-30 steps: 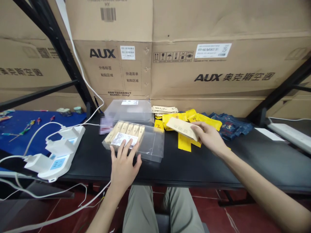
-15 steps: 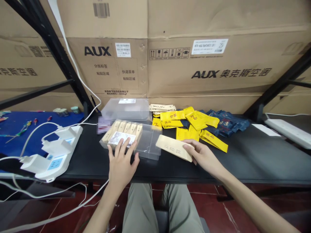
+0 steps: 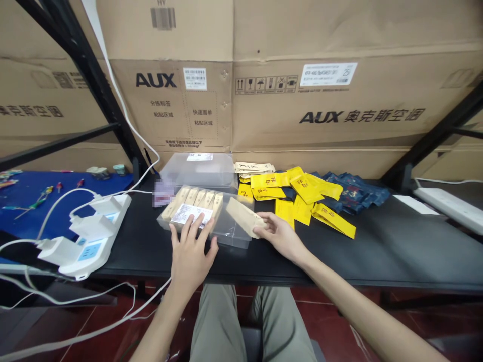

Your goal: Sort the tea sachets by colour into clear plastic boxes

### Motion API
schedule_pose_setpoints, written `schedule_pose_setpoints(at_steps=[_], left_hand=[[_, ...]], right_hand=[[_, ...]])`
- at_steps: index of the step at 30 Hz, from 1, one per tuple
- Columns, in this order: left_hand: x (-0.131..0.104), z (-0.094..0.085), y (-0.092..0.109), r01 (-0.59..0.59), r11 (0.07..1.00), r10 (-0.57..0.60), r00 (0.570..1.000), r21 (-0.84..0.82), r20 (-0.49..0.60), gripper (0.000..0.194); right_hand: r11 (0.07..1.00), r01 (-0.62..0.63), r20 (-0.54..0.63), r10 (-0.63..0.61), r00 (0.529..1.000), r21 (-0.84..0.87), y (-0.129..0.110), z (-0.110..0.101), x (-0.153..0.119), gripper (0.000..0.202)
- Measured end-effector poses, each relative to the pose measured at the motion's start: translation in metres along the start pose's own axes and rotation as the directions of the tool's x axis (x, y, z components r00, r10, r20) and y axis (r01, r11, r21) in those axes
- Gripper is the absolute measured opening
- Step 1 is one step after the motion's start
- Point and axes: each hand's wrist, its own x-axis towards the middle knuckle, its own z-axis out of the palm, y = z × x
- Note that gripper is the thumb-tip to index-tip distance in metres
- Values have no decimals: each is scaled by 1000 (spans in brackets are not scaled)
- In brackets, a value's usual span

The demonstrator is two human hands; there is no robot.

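Note:
My left hand (image 3: 192, 251) lies with fingers spread on the near side of a clear plastic box (image 3: 230, 239), its fingertips over a white label (image 3: 188, 213). Several beige packets (image 3: 198, 197) stand in a row in the left part of the box. Between the thumb and fingers of my right hand (image 3: 279, 235) is a single beige packet (image 3: 241, 215), tilted over the right part of the box. Behind the right hand lie loose yellow packets (image 3: 284, 213), with dark blue packets (image 3: 356, 191) to their right.
A second clear box (image 3: 198, 168) and a pile of beige packets (image 3: 254, 168) lie at the back. A white power strip (image 3: 101, 241) with plugs and cables stands left, beside a blue mat (image 3: 22, 196). Large cardboard boxes (image 3: 324, 130) close off the rear. Another white strip (image 3: 449, 208) lies right.
My right hand has moved left with the beige packet, which is now over the box's right part and steeper. My left hand stays on the box. The view has shifted slightly.

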Motion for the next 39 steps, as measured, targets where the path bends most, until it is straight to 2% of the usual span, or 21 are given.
schedule_pose_setpoints(at_steps=[4, 8, 15, 21, 34, 39], left_hand=[[0, 1, 0, 7, 1000, -7, 1000, -7, -5, 40], [0, 1, 0, 10, 1000, -10, 1000, -11, 5, 40], [0, 1, -1, 16, 1000, -16, 1000, -21, 7, 41], [0, 1, -1, 7, 1000, -7, 1000, -10, 3, 41], [-1, 2, -2, 12, 1000, -12, 1000, -10, 11, 41], [0, 3, -3, 0, 1000, 0, 1000, -8, 3, 42]], right_hand=[[1000, 29, 33, -29, 999, 6, -4, 16, 6, 40], [998, 55, 25, -56, 998, 41, -3, 23, 9, 41], [995, 86, 8, -86, 996, 49, -7, 26, 6, 42], [993, 113, 55, -115, 992, 37, -16, 27, 0, 40], [970, 233, 126, -223, 967, -71, -17, 28, -2, 39], [967, 240, 135, -227, 964, -89, -17, 29, -2, 38]])
